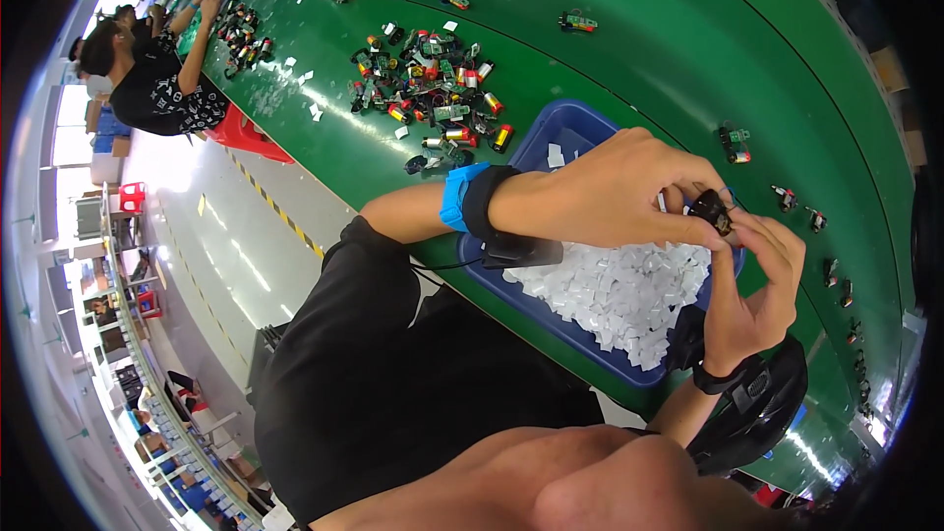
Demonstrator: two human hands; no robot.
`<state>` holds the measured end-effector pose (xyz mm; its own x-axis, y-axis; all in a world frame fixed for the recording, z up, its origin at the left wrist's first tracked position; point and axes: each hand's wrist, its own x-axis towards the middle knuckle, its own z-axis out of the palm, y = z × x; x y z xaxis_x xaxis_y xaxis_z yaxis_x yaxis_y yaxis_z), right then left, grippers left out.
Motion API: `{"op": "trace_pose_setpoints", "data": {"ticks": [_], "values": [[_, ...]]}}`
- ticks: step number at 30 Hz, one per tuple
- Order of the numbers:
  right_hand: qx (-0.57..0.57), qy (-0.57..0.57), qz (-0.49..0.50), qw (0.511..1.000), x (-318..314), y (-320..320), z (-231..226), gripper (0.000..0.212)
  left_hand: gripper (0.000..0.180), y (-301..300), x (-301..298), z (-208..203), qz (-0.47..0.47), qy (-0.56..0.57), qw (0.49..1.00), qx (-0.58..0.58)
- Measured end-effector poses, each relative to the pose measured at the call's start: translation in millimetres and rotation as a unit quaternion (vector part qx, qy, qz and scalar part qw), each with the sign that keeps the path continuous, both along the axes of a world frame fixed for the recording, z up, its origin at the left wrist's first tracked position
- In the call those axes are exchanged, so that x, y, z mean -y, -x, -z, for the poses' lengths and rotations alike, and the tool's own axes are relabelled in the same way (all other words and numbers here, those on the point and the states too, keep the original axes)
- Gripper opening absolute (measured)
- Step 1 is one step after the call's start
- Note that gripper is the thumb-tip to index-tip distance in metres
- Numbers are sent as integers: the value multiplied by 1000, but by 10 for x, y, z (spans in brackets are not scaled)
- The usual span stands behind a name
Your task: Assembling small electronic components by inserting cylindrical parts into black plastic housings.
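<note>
A small, dark, rounded part [710,212] is pinched between the fingers of both my hands, above the right side of a blue tray [531,133]. My left hand [629,192] reaches across from the left, its thumb and fingertips closed on the part. From the lower right my right hand [757,285] comes up, its fingers gripping the part's other side. Beneath them the tray holds a heap of small white paper-like pieces [610,295]. Blue and black bands wrap my left wrist, a black one my right.
Left of the tray, on the green workbench [334,157], lies a pile of small assemblies [433,88] with green circuit boards and red-yellow cylinders. Similar single units [735,144] trail along the far, curving green strip. Another person [162,84] works farther down the bench.
</note>
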<state>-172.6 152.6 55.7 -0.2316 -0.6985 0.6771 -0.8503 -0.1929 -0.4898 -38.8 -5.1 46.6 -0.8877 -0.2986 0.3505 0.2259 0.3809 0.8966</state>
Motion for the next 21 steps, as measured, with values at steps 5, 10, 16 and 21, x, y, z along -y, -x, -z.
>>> {"op": "trace_pose_setpoints", "data": {"ticks": [5, 10, 16, 21], "values": [[-13, -5, 2, 1000, 0, -4, -5, 33, 38, -27, 5, -90, 35, -70, 995, 64], [-35, -10, 7, 999, -12, 2, -10, 31, 37, -34, 1, -123, 45, -89, 990, 97], [-51, -18, 32, 998, 2, -21, -62, 31, 34, 58, -19, 2, 82, -159, 979, 93], [14, 11, 1, 1000, 65, 99, -24, 31, 37, 15, -16, -18, 33, -141, 987, 63]]}}
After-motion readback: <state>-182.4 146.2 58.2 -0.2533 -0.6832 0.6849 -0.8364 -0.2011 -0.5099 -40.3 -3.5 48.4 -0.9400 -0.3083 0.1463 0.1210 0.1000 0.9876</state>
